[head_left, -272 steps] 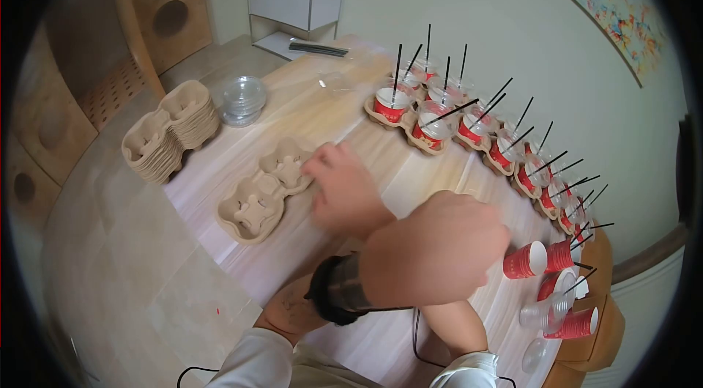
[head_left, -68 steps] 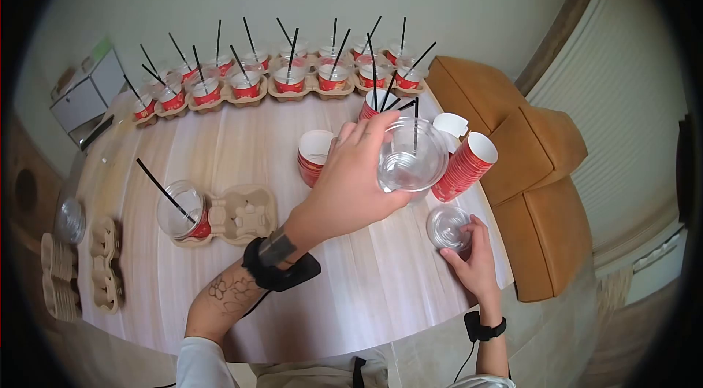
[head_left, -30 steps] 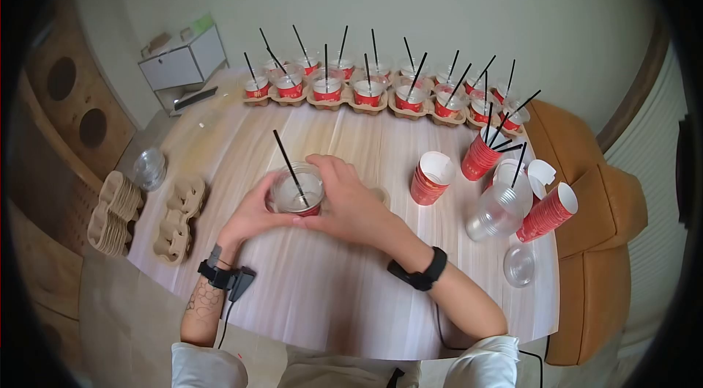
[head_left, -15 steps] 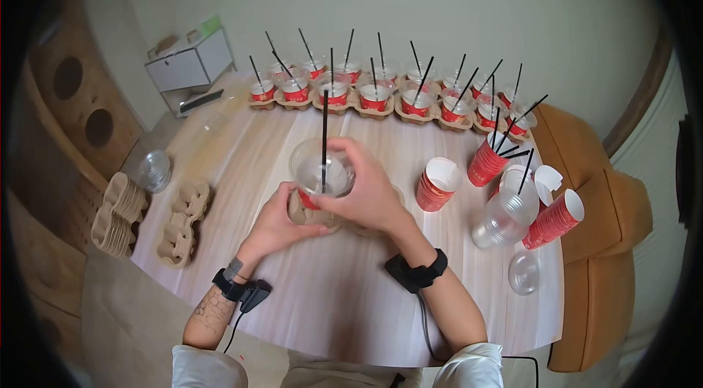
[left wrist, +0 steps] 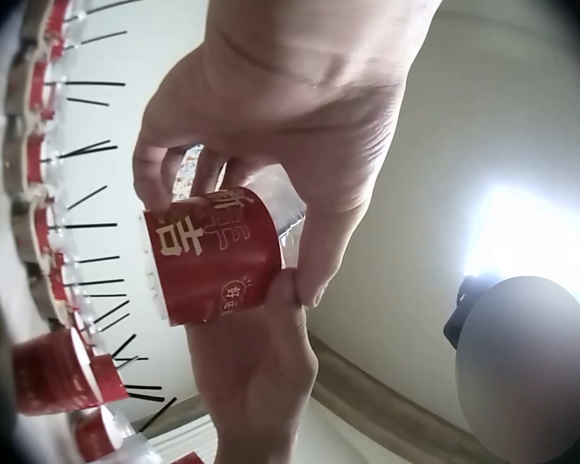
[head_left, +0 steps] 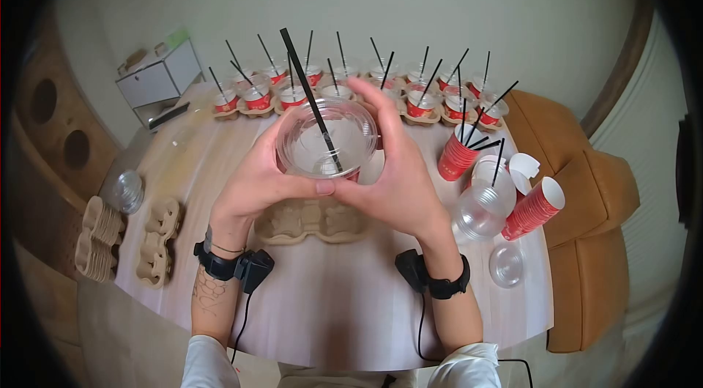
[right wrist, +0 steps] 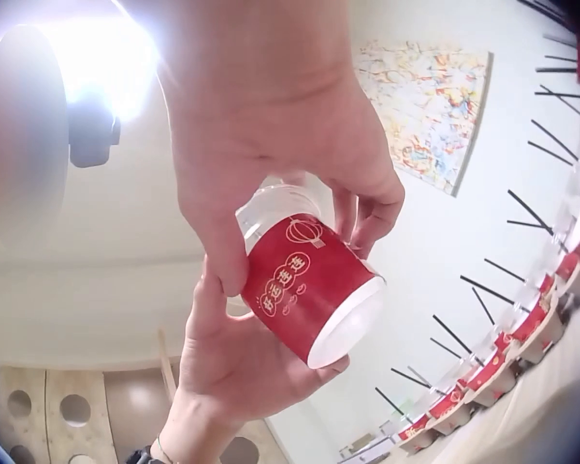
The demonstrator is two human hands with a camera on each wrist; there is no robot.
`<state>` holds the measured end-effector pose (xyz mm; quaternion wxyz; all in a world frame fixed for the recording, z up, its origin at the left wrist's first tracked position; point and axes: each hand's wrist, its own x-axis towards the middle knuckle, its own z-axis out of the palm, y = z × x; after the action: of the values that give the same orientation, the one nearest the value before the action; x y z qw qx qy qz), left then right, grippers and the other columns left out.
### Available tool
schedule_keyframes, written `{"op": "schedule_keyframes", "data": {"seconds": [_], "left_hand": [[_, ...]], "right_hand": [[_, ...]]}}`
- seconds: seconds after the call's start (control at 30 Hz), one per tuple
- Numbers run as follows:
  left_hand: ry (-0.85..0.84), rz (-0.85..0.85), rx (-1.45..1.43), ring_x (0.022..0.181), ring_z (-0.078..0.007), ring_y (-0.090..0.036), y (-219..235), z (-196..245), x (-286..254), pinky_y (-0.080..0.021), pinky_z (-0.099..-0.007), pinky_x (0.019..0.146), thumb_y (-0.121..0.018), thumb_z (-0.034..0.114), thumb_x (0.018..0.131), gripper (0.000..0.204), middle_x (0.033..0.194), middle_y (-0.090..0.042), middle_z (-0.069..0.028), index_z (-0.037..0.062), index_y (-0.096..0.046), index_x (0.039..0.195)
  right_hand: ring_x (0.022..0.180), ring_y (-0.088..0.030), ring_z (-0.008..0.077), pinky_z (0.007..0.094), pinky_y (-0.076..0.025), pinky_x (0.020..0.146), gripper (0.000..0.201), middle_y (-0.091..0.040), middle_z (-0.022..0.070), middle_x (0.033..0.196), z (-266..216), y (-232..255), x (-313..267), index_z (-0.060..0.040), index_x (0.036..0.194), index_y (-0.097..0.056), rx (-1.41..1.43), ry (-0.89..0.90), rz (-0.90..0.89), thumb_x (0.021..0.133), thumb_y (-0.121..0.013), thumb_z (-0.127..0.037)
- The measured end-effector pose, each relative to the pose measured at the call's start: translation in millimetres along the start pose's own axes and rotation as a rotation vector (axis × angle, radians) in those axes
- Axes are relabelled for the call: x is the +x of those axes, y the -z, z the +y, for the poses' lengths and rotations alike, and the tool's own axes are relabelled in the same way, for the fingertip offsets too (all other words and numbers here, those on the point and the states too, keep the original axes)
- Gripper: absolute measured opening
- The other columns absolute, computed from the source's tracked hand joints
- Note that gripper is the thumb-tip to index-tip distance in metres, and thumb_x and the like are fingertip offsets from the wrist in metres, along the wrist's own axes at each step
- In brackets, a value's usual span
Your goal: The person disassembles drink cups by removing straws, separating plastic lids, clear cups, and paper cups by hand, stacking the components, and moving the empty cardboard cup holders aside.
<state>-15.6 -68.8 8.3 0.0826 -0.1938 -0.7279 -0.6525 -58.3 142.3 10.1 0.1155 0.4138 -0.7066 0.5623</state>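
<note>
Both hands up, left hand (head_left: 253,186) and right hand (head_left: 395,179) each in a grip round one lidded cup (head_left: 327,140); straw (head_left: 309,97) tilted; above carrier (head_left: 311,221) on counter (head_left: 351,300).

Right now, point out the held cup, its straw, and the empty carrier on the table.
held cup (head_left: 326,140), head view, on its clear lid.
straw (head_left: 302,73), head view, mid-shaft.
empty carrier (head_left: 311,221), head view, its middle.
</note>
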Motion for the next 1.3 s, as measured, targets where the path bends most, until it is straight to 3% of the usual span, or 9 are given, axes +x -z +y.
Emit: {"op": "schedule_keyframes", "data": {"seconds": [0.07,0.1,0.2,0.33,0.4,0.5,0.67,0.73,1.3], "left_hand": [[0.058,0.031,-0.108,0.141,-0.022,-0.05,-13.2,-5.2,3.8,-0.036,-0.0378,0.121,-0.095,0.016,0.069,0.092,0.146,-0.057,-0.0097,0.001,-0.051,0.149],[0.12,0.069,-0.208,0.143,-0.0229,-0.049,-17.9,-7.7,4.4,-0.034,-0.0386,0.123,-0.094,0.019,0.066,0.093,0.147,-0.057,-0.0107,0.0014,-0.053,0.148],[0.096,0.034,-0.123,0.141,-0.0249,-0.051,-18.3,-7.1,6.2,-0.037,-0.0403,0.121,-0.092,0.022,0.07,0.092,0.147,-0.057,-0.012,0.0008,-0.051,0.149],[0.045,0.063,-0.275,0.142,-0.0286,-0.051,-12.4,-10.0,3.6,-0.039,-0.0445,0.121,-0.087,0.024,0.076,0.087,0.15,-0.055,-0.0135,0.0012,-0.049,0.152],[-0.061,0.114,-0.209,0.144,-0.0304,-0.05,-8.9,-5.5,0.7,-0.039,-0.0479,0.122,-0.082,0.024,0.082,0.082,0.153,-0.053,-0.0149,0.0019,-0.047,0.154],[-0.084,0.163,-0.167,0.145,-0.0318,-0.05,5.5,6.3,-6.2,-0.039,-0.0496,0.122,-0.081,0.023,0.084,0.081,0.155,-0.052,-0.0157,0.001,-0.046,0.154],[-0.05,0.2,-0.096,0.143,-0.0302,-0.052,14.6,6.8,-8.7,-0.041,-0.0486,0.12,-0.081,0.023,0.084,0.081,0.153,-0.054,-0.0149,-0.0005,-0.047,0.153],[-0.021,0.206,-0.063,0.142,-0.0297,-0.053,15.9,7.2,-8.6,-0.042,-0.0481,0.12,-0.081,0.024,0.084,0.081,0.151,-0.055,-0.0148,-0.0007,-0.047,0.153],[0.053,0.141,0.052,0.124,-0.0224,-0.061,16.9,10.5,-13.1,-0.046,-0.0393,0.109,-0.087,0.03,0.072,0.086,0.145,-0.06,-0.0126,0.0039,-0.055,0.148]], "right_hand": [[0.137,-0.056,0.0235,0.0362,-0.05,0.105,0.109,-0.05,0.0125,0.156,-11.0,7.4,-2.9,-0.0079,0.161,-0.037,0.032,-0.21,0.031,0.071,-0.096,-0.022],[0.124,-0.063,0.0217,0.0346,-0.054,0.093,0.112,-0.054,0.0138,0.153,-8.8,11.6,-3.3,-0.0082,0.162,-0.034,0.0,-0.22,0.025,0.071,-0.097,-0.025],[0.107,-0.066,0.02,0.0347,-0.056,0.084,0.11,-0.062,0.0134,0.14,-21.9,20.7,-2.8,-0.0087,0.162,-0.035,-0.119,-0.374,-0.044,0.072,-0.096,-0.024],[0.095,-0.065,0.0187,0.0347,-0.058,0.081,0.107,-0.067,0.0115,0.125,-4.2,16.4,-8.8,-0.0105,0.161,-0.034,-0.175,-0.299,-0.133,0.073,-0.095,-0.024],[0.093,-0.07,0.0298,0.0404,-0.058,0.088,0.091,-0.068,0.0167,0.115,-6.4,27.7,-7.7,-0.0109,0.158,-0.039,-0.211,-0.362,-0.173,0.08,-0.086,-0.02],[0.094,-0.068,0.0254,0.0372,-0.058,0.086,0.059,-0.064,0.0119,0.108,8.1,52.4,-11.2,-0.0075,0.135,-0.064,-0.326,-0.231,-0.078,0.079,-0.083,-0.018],[0.097,-0.066,0.0273,0.0388,-0.057,0.087,0.056,-0.064,0.0125,0.109,13.7,72.2,-12.3,-0.0053,0.132,-0.066,-0.267,-0.363,-0.02,0.08,-0.082,-0.021],[0.101,-0.065,0.0278,0.0399,-0.055,0.091,0.056,-0.063,0.0147,0.111,19.0,74.8,-12.8,-0.0047,0.132,-0.066,-0.491,-0.385,0.068,0.081,-0.082,-0.022],[0.116,-0.065,0.0345,0.0425,-0.053,0.101,0.054,-0.063,0.0199,0.121,55.9,68.0,-14.8,0.001,0.133,-0.066,-0.579,-0.494,-0.071,0.085,-0.083,-0.019]]}}
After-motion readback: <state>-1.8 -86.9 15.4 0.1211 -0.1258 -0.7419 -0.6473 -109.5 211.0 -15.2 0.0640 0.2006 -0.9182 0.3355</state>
